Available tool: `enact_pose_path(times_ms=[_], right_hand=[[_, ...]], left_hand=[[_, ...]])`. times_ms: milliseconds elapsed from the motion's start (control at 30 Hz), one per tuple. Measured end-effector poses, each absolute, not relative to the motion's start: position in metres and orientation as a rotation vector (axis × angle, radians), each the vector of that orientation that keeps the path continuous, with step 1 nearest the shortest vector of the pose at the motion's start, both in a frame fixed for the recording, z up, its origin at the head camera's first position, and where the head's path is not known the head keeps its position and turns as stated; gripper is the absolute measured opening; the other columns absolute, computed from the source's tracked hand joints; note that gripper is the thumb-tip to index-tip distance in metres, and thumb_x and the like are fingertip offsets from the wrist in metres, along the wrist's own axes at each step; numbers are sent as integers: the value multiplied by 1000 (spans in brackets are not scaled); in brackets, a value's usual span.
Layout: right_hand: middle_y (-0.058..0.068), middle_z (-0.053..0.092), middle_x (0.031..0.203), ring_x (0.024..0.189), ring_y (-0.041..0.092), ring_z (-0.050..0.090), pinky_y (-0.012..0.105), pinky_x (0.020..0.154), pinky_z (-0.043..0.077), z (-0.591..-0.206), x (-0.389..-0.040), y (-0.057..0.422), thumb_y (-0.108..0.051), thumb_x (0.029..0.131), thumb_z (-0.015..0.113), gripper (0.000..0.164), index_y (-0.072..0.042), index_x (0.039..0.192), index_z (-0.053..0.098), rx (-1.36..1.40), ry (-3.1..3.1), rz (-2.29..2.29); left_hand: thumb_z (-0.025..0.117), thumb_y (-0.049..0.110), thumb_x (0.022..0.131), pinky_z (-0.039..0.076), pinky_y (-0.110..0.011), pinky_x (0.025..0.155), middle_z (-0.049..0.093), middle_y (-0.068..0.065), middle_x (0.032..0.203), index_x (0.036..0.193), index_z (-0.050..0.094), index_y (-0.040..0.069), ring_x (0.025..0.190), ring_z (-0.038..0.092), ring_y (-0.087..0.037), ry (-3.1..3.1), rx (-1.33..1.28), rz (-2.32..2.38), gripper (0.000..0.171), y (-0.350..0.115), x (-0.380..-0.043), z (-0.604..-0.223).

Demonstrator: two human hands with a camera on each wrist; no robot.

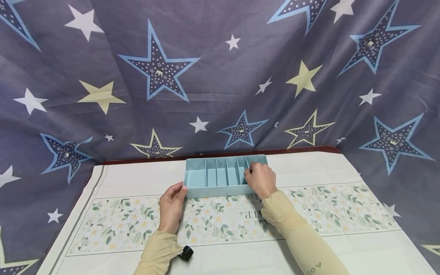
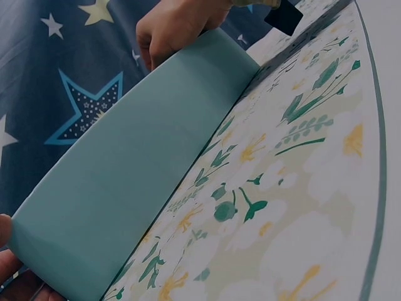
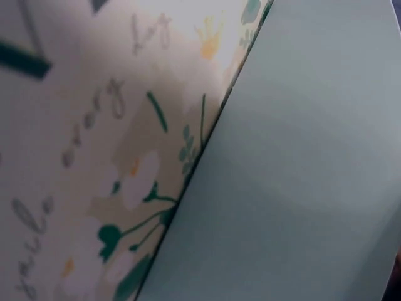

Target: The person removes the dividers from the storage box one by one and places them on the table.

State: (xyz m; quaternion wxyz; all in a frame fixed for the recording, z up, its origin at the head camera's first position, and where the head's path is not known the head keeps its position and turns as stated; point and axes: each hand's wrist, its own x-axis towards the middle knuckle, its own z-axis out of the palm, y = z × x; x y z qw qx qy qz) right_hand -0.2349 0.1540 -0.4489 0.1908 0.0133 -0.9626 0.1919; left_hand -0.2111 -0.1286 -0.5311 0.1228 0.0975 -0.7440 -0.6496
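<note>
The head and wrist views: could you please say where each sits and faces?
Head: head-worn, facing forward and down; the tray, left hand, right hand show.
Left wrist: worn there, facing the tray; both hands partly show.
Right wrist: worn there, facing the tray; no hand identifiable.
Both wrist views share the tray and floral cover.

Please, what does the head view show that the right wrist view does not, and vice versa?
Only the head view shows the compartments of the blue tray, the curtain stars and, clearly, the left hand and right hand at its ends. Only the right wrist view shows distinct script lettering. Both show the tray's outer wall and the floral cloth.
</note>
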Motion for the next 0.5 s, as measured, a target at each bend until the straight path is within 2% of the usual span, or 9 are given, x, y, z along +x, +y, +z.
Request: enact_pose_path(times_ms=[500], right_hand=[[0,38,41,37,19,37,34,32,27,-449,-236,153,-19,81,58,38,-19,49,37,39,-2670,524]], left_hand=[[64,40,81,49,-38,85,61,-1,106,108,60,23,92,55,-8,-2165,300,-1897,32,-128,-210,-529]])
